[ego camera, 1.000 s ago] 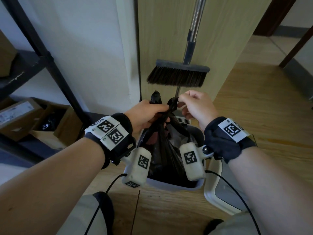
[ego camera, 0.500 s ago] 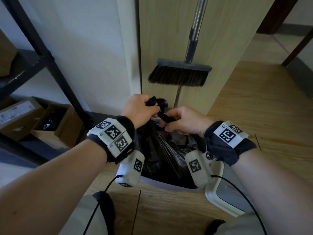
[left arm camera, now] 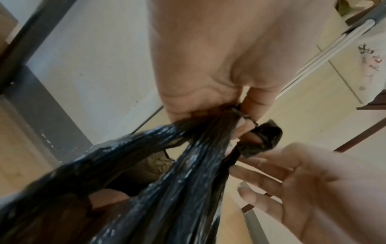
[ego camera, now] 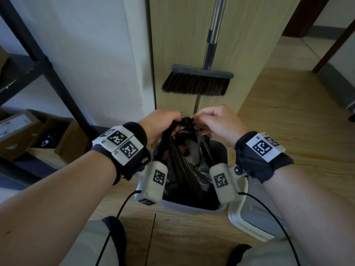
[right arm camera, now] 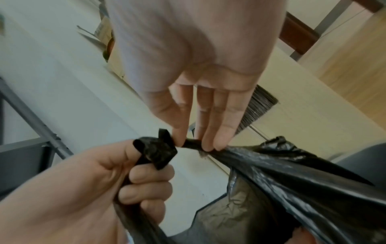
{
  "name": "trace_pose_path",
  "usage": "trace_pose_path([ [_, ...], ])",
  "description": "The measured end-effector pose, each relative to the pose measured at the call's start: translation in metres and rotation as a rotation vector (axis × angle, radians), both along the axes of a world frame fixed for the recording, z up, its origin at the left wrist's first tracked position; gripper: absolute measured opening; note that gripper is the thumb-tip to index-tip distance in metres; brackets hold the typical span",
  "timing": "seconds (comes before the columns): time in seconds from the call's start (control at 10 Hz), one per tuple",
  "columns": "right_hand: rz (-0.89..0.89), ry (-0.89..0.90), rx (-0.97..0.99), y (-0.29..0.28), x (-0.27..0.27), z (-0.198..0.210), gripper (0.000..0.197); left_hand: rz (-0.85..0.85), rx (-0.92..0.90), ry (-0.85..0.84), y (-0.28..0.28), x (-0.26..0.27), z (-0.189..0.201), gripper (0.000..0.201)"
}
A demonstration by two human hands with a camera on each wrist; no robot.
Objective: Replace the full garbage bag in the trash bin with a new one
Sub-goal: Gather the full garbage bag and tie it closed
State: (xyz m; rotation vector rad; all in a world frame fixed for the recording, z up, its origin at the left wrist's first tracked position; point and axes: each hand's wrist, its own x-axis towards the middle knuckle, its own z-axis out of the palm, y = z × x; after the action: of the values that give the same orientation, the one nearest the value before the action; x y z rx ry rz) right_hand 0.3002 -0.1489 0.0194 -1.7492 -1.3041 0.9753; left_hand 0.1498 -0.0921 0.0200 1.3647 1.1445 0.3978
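As hands raised again vs 0.5 s ago, bag [ego camera: 184,169] ends drawn tight; L hand [ego camera: 163,121] fisted on one, R hand [ego camera: 215,121] fingers [right arm camera: 211,132] pinching other; knot prob. unfinished, bag undrawn from bin [ego camera: 223,150].

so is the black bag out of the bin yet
Not yet: the black bag still sits inside the bin, both hands gathering its top.

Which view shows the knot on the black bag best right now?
The right wrist view: the knot sits unblocked between the left hand, gripping one bag handle, and the right hand, pinching the other. In the head view the knot is small and mostly hidden by knuckles. The left wrist view shows the knot blurred, partly behind fingers.
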Motion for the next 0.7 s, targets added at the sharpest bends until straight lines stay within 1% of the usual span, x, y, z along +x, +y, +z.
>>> trace_pose_path([
  [0.1,0.075,0.002,-0.079,-0.004,0.002,0.005,0.032,0.001,-0.017,-0.088,-0.001,0.004,0.003,0.024],
  [0.2,0.123,-0.097,-0.062,-0.007,0.000,0.004,0.034,-0.003,-0.017,-0.092,-0.002,0.008,0.003,0.023],
  [0.3,0.029,-0.110,-0.012,-0.007,0.004,0.003,0.024,0.000,0.086,-0.011,0.003,0.009,-0.003,0.026],
  [0.4,-0.026,-0.092,-0.051,-0.009,0.010,0.001,0.021,0.043,0.185,0.123,0.009,0.002,-0.015,0.030],
  [0.5,-0.134,-0.036,-0.177,-0.014,0.023,-0.008,0.011,0.109,0.130,0.194,0.012,-0.011,-0.024,0.032],
  [0.6,-0.244,-0.044,-0.311,-0.022,0.041,-0.022,0.008,-0.009,0.250,0.480,0.018,-0.032,-0.043,0.034],
  [0.7,-0.301,-0.139,-0.457,-0.031,0.058,-0.036,0.007,-0.042,0.222,0.633,0.014,-0.038,-0.057,0.032],
])
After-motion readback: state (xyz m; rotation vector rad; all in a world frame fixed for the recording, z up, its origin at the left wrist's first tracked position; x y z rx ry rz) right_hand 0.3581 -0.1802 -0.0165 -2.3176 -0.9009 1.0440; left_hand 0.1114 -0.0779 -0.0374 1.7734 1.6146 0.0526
